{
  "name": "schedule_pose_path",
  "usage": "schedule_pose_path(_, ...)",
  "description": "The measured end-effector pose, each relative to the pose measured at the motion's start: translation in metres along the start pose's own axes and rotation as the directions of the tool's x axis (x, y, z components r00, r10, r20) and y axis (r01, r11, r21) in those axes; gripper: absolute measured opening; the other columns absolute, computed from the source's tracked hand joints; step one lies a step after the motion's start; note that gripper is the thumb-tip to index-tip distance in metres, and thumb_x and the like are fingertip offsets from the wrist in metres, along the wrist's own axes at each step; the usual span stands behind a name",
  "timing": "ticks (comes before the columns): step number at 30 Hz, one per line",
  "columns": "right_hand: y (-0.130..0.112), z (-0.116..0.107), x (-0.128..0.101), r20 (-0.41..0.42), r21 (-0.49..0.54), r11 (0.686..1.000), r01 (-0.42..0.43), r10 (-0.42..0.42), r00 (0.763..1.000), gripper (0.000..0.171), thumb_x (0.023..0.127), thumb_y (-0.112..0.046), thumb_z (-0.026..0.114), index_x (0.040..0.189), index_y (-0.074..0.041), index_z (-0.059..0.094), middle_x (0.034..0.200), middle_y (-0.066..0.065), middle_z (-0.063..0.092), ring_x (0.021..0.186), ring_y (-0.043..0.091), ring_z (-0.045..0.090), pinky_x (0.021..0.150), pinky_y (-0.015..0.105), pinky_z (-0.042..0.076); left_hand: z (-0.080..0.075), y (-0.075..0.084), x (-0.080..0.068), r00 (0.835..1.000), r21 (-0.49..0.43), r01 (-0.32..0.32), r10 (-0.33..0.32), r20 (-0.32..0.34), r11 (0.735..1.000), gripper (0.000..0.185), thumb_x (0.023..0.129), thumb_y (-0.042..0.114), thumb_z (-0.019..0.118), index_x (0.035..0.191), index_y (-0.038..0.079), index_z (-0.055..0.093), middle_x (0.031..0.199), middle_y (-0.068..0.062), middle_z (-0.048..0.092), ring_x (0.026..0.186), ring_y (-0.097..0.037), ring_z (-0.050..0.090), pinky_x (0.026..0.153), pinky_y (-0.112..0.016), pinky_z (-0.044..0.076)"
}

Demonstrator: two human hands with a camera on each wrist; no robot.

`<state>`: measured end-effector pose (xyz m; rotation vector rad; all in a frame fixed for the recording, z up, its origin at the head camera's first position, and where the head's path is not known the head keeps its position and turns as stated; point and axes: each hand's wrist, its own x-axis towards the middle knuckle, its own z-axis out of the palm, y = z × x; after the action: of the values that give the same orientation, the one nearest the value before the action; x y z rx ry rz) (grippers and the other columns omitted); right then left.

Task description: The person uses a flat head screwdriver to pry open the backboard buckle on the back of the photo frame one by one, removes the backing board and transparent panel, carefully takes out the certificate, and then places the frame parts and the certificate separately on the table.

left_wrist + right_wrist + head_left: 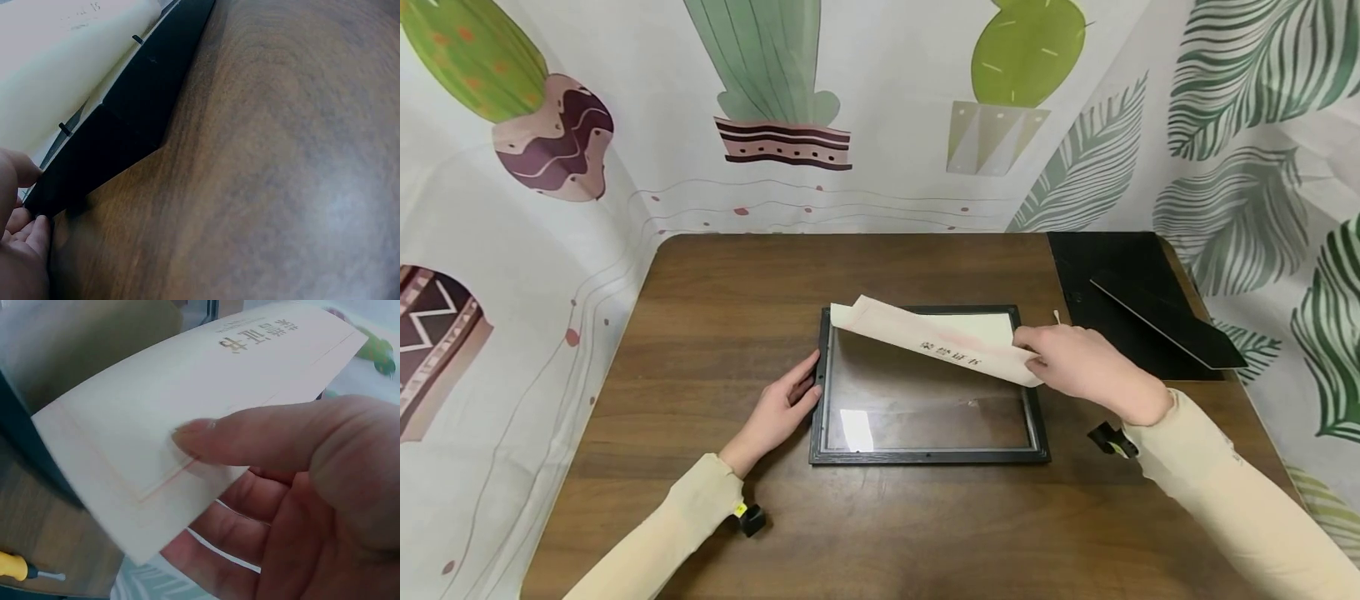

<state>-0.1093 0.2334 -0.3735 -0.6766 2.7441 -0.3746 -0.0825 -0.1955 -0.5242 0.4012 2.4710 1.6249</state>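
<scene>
A black picture frame (928,457) lies on the table, its inner side facing up, with a clear pane (925,425) inside. My left hand (778,417) holds the frame's left edge; in the left wrist view its fingers (39,234) touch the black side. My right hand (1078,358) pinches one corner of a cream paper certificate (940,340) printed with dark characters. In the right wrist view the thumb (250,439) lies on the certificate (125,431), fingers behind it. The paper bends over the frame's far half and hides part of the pane.
At the table's far right lies a black backing board (1105,258) with its stand flap (1172,321) sticking up. Small black tabs (137,39) project from the frame's inner edge. A yellow-handled screwdriver (15,567) is in the right wrist view. Printed cloth (895,83) hangs behind the wooden table (700,292).
</scene>
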Motion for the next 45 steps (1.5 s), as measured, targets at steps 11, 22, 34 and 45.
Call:
schedule_pose_path(11, 0.027, -0.012, -0.001, -0.103, 0.103, 0.993, -0.058, 0.069, 0.992, 0.014, 0.097, -0.005, 0.072, 0.109, -0.001, 0.068, 0.104, 0.020, 0.073, 0.067, 0.021, 0.062, 0.054, 0.034, 0.050, 0.000, 0.001, -0.001, 0.999, 0.031, 0.042, -0.042, 0.007, 0.999, 0.064, 0.102, 0.009, 0.067, 0.160, 0.006, 0.040, 0.163, -0.020, 0.039, 0.137, -0.041, 0.053, 0.110, -0.043, 0.048)
schedule_pose_path(22, 0.034, -0.041, -0.009, -0.356, 0.085, 0.996, -0.027, 0.055, 0.933, 0.013, 0.095, -0.003, 0.075, 0.106, -0.005, 0.067, 0.092, 0.013, 0.072, 0.064, 0.019, 0.053, 0.053, 0.028, 0.041, 0.001, 0.006, 0.001, 0.998, 0.082, 0.055, -0.057, 0.028, 0.995, 0.079, 0.095, 0.011, 0.078, 0.162, 0.006, 0.036, 0.164, -0.024, 0.035, 0.136, -0.043, 0.054, 0.112, -0.047, 0.046)
schedule_pose_path(34, 0.040, -0.064, 0.009, -0.561, 0.190, 0.981, 0.045, 0.071, 0.825, 0.014, 0.094, -0.009, 0.079, 0.106, -0.008, 0.072, 0.071, 0.003, 0.068, 0.059, 0.002, 0.054, 0.056, 0.016, 0.039, -0.001, 0.005, -0.001, 0.998, 0.108, 0.035, -0.040, 0.045, 0.994, 0.078, 0.096, 0.008, 0.076, 0.162, 0.004, 0.034, 0.165, -0.024, 0.033, 0.138, -0.042, 0.052, 0.111, -0.044, 0.046)
schedule_pose_path(45, 0.080, -0.077, 0.067, -0.552, 0.621, 0.776, 0.107, 0.336, 0.763, 0.015, 0.098, -0.022, 0.075, 0.107, -0.009, 0.073, 0.065, -0.005, 0.060, 0.055, 0.012, 0.045, 0.051, 0.024, 0.036, -0.001, 0.007, -0.010, 0.997, 0.126, 0.024, -0.033, 0.071, 0.992, 0.080, 0.096, 0.011, 0.077, 0.163, 0.005, 0.034, 0.165, -0.022, 0.033, 0.137, -0.039, 0.053, 0.110, -0.042, 0.047)
